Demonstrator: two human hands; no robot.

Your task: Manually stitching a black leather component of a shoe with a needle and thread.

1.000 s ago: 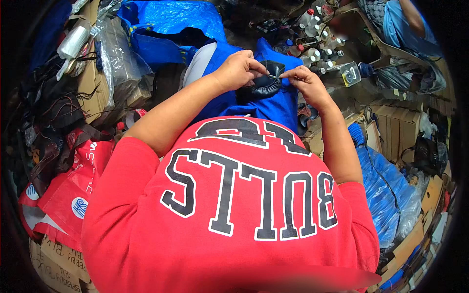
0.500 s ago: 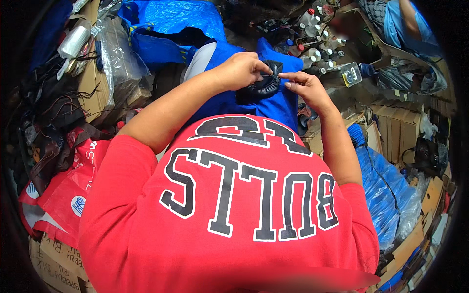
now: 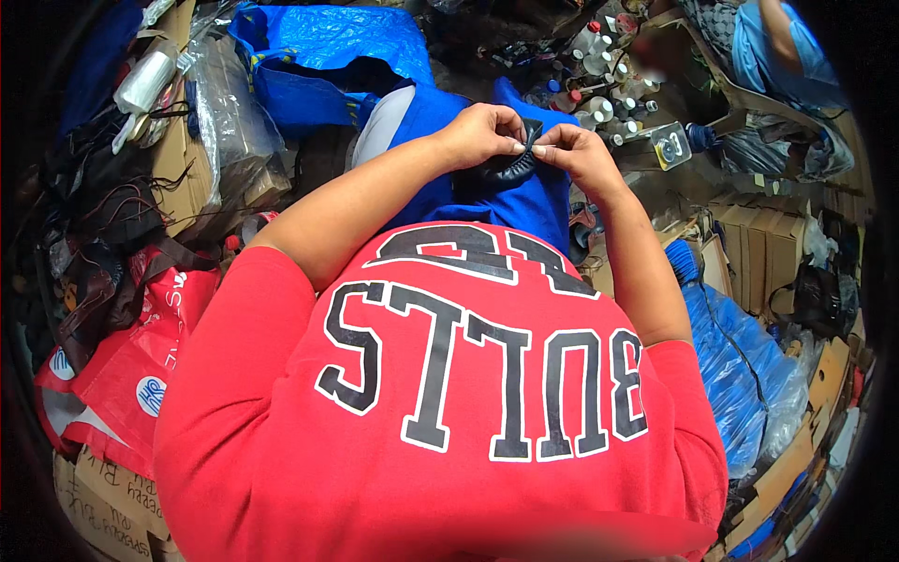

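Observation:
A glossy black leather piece (image 3: 507, 171) with a puckered, gathered edge rests over the blue cloth (image 3: 435, 192) on my lap. It resembles part of a shoe upper, though its full shape is hidden behind my fingers. My left hand (image 3: 484, 134) pinches its edge between thumb and fingers. Right beside it, my right hand (image 3: 573, 153) is closed in a pinch on the same edge, so the thumbs of both hands nearly meet. Any thread or needle there is too small to make out.
Plastic bottles (image 3: 599, 61) crowd the far side. A blue bag (image 3: 328, 42) lies at the far left, near plastic-wrapped cardboard (image 3: 229, 122). Red bags (image 3: 140, 347) sit at left; a blue plastic-wrapped bundle (image 3: 730, 347) and cardboard boxes (image 3: 763, 248) stand at right. Another person's arm (image 3: 782, 37) shows far right.
My right hand has curled from an outstretched index finger into a pinch on the leather. My left hand has shifted slightly right, and the leather's far part looks folded together between the hands.

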